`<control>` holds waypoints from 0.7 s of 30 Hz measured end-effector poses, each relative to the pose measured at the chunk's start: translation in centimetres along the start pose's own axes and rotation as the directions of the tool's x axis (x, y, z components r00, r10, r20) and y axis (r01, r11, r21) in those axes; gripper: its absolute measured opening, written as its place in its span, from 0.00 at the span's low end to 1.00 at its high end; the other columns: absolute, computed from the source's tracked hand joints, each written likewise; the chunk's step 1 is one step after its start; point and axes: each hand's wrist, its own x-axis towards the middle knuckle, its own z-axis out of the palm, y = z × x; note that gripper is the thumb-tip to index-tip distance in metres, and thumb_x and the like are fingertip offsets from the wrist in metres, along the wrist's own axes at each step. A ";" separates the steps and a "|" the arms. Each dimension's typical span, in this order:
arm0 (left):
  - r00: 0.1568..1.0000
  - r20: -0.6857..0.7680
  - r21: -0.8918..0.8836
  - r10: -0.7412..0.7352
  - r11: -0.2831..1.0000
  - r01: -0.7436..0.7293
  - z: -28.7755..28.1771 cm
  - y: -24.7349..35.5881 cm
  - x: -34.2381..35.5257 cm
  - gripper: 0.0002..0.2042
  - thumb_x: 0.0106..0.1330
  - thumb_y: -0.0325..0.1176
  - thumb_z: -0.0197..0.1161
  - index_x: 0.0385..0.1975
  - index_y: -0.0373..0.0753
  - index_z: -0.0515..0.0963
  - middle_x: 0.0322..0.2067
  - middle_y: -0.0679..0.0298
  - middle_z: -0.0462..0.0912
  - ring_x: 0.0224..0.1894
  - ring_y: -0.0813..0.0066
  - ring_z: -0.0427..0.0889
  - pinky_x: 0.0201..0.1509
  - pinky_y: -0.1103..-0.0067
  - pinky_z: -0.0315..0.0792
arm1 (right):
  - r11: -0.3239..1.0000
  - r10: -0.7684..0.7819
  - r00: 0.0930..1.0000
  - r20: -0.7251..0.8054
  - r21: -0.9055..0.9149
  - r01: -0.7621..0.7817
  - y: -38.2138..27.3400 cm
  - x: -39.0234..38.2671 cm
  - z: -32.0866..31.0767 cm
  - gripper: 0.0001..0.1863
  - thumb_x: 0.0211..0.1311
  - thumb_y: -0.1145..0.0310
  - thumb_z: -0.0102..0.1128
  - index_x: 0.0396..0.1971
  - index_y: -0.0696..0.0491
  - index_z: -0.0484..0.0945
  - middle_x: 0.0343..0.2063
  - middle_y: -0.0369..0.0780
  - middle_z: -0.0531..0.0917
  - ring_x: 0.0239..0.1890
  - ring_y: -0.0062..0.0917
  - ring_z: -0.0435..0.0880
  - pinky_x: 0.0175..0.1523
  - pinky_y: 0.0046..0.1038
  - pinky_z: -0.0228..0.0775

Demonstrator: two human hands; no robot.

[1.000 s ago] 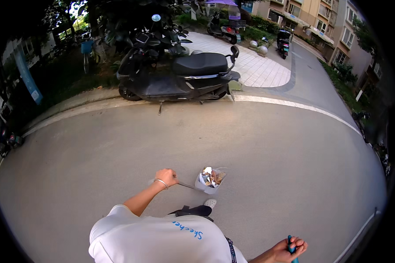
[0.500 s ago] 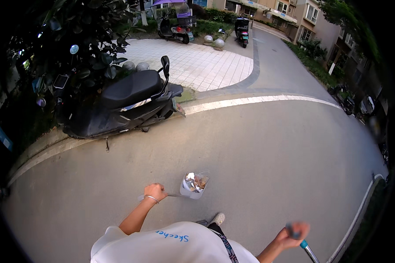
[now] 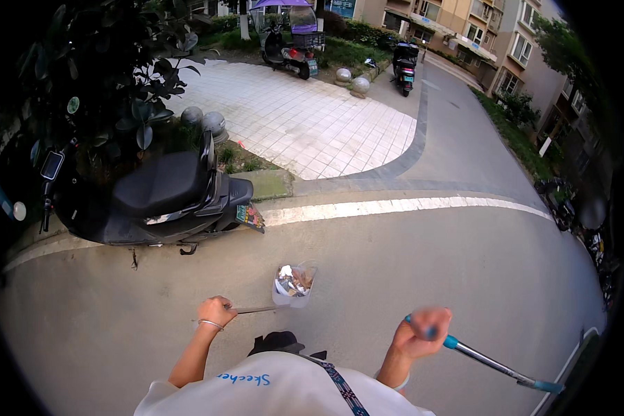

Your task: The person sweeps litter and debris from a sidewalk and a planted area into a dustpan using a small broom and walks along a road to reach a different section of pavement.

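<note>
My left hand [image 3: 215, 311], with a thin bracelet on the wrist, is closed on a thin metal handle that leads right to a clear dustpan-like container [image 3: 294, 283] holding scraps of litter. It hangs just above the asphalt. My right hand [image 3: 421, 333] is blurred and grips the blue-tipped end of a long grey metal pole [image 3: 494, 363], which slants down to the lower right toward a blue end piece. My white shirt and a dark shoulder strap fill the bottom middle of the view.
A black scooter [image 3: 152, 201] is parked at the kerb on the left, under a leafy bush [image 3: 111, 83]. A white road line [image 3: 395, 206] crosses ahead, with a tiled pavement [image 3: 305, 125] behind it. More scooters [image 3: 291, 41] and stone bollards [image 3: 348, 80] stand further off; parked bikes line the right edge.
The view has swung to the right, so the black scooter slid left and nearer. My right hand has risen into view with the pole. My left hand keeps holding the litter container.
</note>
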 end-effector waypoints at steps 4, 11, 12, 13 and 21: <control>0.994 -0.030 0.012 -0.106 0.994 0.107 0.1 5.3 7.9 0.07 0.35 0.38 0.57 0.14 0.44 0.76 0.20 0.65 0.76 0.23 0.66 0.75 0.27 0.76 0.69 | 0.988 0.128 0.987 0.097 -0.099 -0.119 7.9 8.2 0.1 0.07 0.51 0.69 0.38 0.28 0.55 0.64 0.09 0.35 0.64 0.08 0.13 0.59 0.13 0.16 0.59; 0.998 -0.013 0.002 -0.067 0.998 0.067 1.7 10.9 28.6 0.08 0.36 0.39 0.57 0.17 0.45 0.76 0.23 0.63 0.76 0.26 0.65 0.75 0.29 0.74 0.69 | 0.955 0.294 0.942 0.165 -0.100 -0.280 21.2 23.6 3.1 0.08 0.51 0.69 0.37 0.28 0.56 0.64 0.08 0.34 0.63 0.07 0.12 0.57 0.13 0.15 0.58; 0.999 -0.018 0.010 -0.050 0.999 0.050 1.3 11.6 31.3 0.08 0.36 0.39 0.57 0.17 0.45 0.76 0.23 0.63 0.76 0.26 0.65 0.75 0.29 0.73 0.69 | 0.948 0.317 0.934 0.166 -0.068 -0.310 22.6 25.6 3.4 0.08 0.51 0.69 0.36 0.28 0.56 0.64 0.08 0.34 0.63 0.07 0.12 0.57 0.13 0.15 0.58; 0.999 -0.022 0.018 -0.033 0.999 0.034 1.0 12.3 33.7 0.08 0.36 0.39 0.57 0.17 0.45 0.76 0.23 0.62 0.76 0.26 0.64 0.75 0.29 0.73 0.69 | 0.940 0.340 0.926 0.162 -0.078 -0.332 24.1 27.8 3.7 0.08 0.51 0.69 0.36 0.28 0.56 0.64 0.08 0.34 0.63 0.07 0.12 0.57 0.13 0.15 0.58; 0.967 -0.138 -0.025 -0.216 0.976 0.215 1.8 15.3 52.1 0.08 0.34 0.38 0.57 0.15 0.44 0.76 0.20 0.63 0.76 0.24 0.64 0.75 0.28 0.74 0.69 | 0.835 0.480 0.876 -0.058 -0.278 -0.476 41.7 43.9 1.5 0.07 0.50 0.69 0.38 0.27 0.55 0.64 0.10 0.35 0.62 0.10 0.13 0.58 0.16 0.16 0.58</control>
